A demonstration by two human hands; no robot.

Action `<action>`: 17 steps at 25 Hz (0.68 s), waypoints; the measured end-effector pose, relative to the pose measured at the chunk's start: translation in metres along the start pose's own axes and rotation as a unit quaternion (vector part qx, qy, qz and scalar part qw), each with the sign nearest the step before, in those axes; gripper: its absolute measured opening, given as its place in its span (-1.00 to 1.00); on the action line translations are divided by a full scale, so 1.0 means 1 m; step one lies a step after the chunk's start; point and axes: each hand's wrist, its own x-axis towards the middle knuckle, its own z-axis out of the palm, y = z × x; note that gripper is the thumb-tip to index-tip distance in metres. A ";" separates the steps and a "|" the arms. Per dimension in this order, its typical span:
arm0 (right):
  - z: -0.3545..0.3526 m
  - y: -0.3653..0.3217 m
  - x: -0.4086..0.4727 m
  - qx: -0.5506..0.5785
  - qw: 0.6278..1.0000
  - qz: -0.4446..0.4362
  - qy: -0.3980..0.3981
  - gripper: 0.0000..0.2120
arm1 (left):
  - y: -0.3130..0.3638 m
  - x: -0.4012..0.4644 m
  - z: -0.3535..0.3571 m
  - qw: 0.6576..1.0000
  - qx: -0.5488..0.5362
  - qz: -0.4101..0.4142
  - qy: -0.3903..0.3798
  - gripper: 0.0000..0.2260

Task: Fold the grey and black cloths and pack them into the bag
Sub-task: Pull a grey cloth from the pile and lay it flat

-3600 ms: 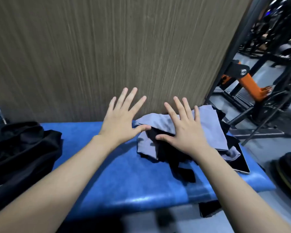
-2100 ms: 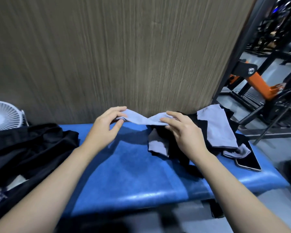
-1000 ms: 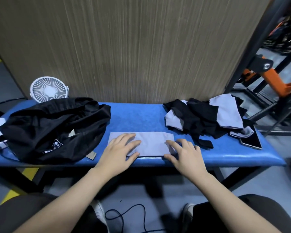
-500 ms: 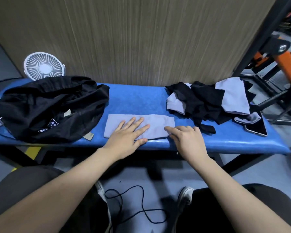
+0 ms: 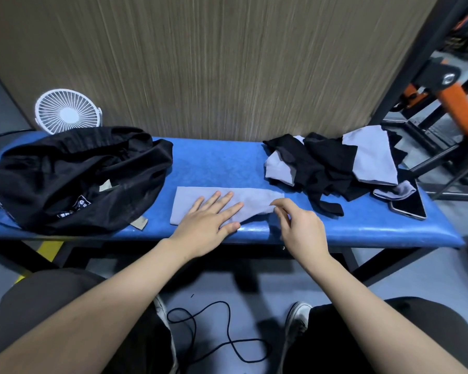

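Note:
A grey cloth (image 5: 251,198) lies flat as a long strip near the front edge of the blue bench (image 5: 362,225). My left hand (image 5: 208,220) presses flat on its left half with straight fingers. My right hand (image 5: 297,225) pinches the cloth's near right corner and has lifted it off the bench. A heap of black and grey cloths (image 5: 333,163) sits at the bench's right end. The black bag (image 5: 73,176) slumps on the left end.
A phone (image 5: 408,203) lies at the right end of the bench beside the heap. A small white fan (image 5: 66,112) stands behind the bag against the wood-grain wall. An orange and black gym frame (image 5: 451,98) stands to the right. A black cable (image 5: 222,333) trails on the floor.
The right hand went from resting at the cloth's right end to pinching its near corner and lifting it. The left hand stays flat on the cloth.

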 end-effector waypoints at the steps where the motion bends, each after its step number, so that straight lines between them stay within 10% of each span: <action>1: -0.003 0.000 -0.001 0.006 1.000 0.006 0.008 -0.88 | 0.002 0.002 0.000 1.000 -0.003 0.000 -0.003 -0.51; 10: -0.027 0.004 -0.004 0.019 0.991 0.093 0.091 -0.88 | -0.001 -0.004 -0.004 0.997 0.009 -0.071 0.014 -0.44; 17: -0.011 -0.013 -0.003 0.039 0.994 -0.030 0.102 -0.77 | -0.019 -0.011 -0.004 0.991 -0.069 -0.103 0.042 -0.36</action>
